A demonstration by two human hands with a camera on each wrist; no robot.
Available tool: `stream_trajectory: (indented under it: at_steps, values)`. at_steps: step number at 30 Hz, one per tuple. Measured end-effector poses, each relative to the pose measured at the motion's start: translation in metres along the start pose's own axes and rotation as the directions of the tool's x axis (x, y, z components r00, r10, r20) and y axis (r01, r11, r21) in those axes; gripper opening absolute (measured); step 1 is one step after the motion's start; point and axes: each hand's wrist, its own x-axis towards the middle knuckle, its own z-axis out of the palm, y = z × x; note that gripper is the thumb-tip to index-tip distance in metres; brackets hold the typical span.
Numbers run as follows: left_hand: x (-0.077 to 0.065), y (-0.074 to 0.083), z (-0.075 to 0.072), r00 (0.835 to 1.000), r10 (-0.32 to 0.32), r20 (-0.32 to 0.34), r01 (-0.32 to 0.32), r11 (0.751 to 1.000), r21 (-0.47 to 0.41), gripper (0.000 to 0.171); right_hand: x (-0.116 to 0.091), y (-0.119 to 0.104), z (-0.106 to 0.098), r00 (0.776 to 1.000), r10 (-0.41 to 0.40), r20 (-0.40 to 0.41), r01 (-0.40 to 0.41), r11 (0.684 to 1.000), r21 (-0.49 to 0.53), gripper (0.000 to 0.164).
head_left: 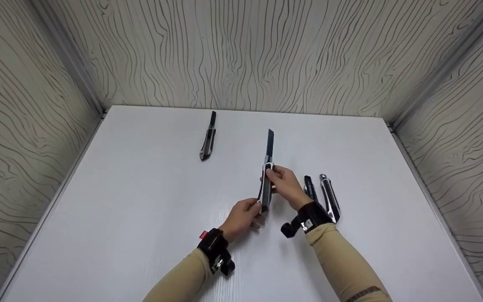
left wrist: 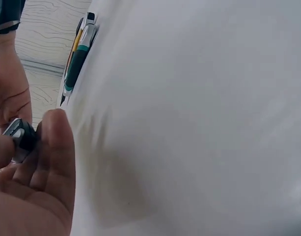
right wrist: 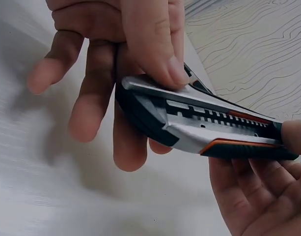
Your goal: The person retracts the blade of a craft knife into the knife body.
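Observation:
Both hands hold one utility knife (head_left: 266,191), its long dark blade (head_left: 270,142) extended and pointing to the back of the table. My right hand (head_left: 286,184) grips the front of the handle, thumb on the slider area. Behind it, my left hand (head_left: 241,216) pinches the butt end between thumb and fingers. In the right wrist view, the knife body (right wrist: 189,132) shows silver and dark green with orange trim and a toothed slot. Only the butt end (left wrist: 23,140) shows in the left wrist view; the blade is hidden there.
On the white table (head_left: 141,201), another utility knife (head_left: 208,142) lies at the back left with its blade out. A dark knife (head_left: 309,187) and a silver-edged knife (head_left: 330,199) lie beside the right wrist. Wood-patterned panels (head_left: 241,54) stand around the table's back and sides.

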Motion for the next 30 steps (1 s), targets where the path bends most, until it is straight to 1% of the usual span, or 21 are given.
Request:
stream_trajectory:
  at_steps: [5,9,10,14,16,17,22,30]
  values:
    - [0.002,-0.003,0.002,1.0,0.007,0.006,-0.007,0.998,-0.057,0.026,0.0,-0.002,0.002,1.0,0.0,-0.009,0.0,1.0,0.006,0.037]
    - [0.001,-0.004,0.006,1.0,0.011,0.016,-0.009,0.995,-0.103,0.024,0.001,-0.004,0.005,0.999,0.034,-0.034,-0.032,0.998,0.061,0.043]
    - [0.001,-0.005,0.006,1.0,0.013,0.019,-0.011,0.994,-0.107,0.024,-0.002,-0.008,0.005,0.998,0.046,-0.034,-0.044,0.997,0.069,0.044]
    - [0.0,-0.005,0.009,0.999,0.028,0.016,-0.026,0.995,-0.1,0.024,-0.001,-0.007,0.007,0.997,0.072,-0.031,-0.068,0.992,0.108,0.047]
    - [-0.001,-0.005,0.01,1.0,0.024,0.017,-0.022,0.996,-0.09,0.024,0.0,-0.006,0.007,0.996,0.085,-0.03,-0.082,0.99,0.111,0.047]
    - [-0.002,-0.005,0.01,1.0,0.021,0.018,-0.019,0.996,-0.087,0.024,0.002,-0.002,0.007,0.996,0.087,-0.033,-0.082,0.99,0.114,0.047]
    - [-0.003,-0.004,0.01,1.0,0.004,0.026,-0.002,0.997,-0.077,0.024,0.003,-0.001,0.009,0.994,0.101,-0.041,-0.095,0.988,0.123,0.046]
    - [-0.003,-0.005,0.011,0.999,0.008,0.036,-0.004,0.994,-0.11,0.024,0.005,0.002,0.014,0.993,0.103,-0.064,-0.09,0.979,0.183,0.046]
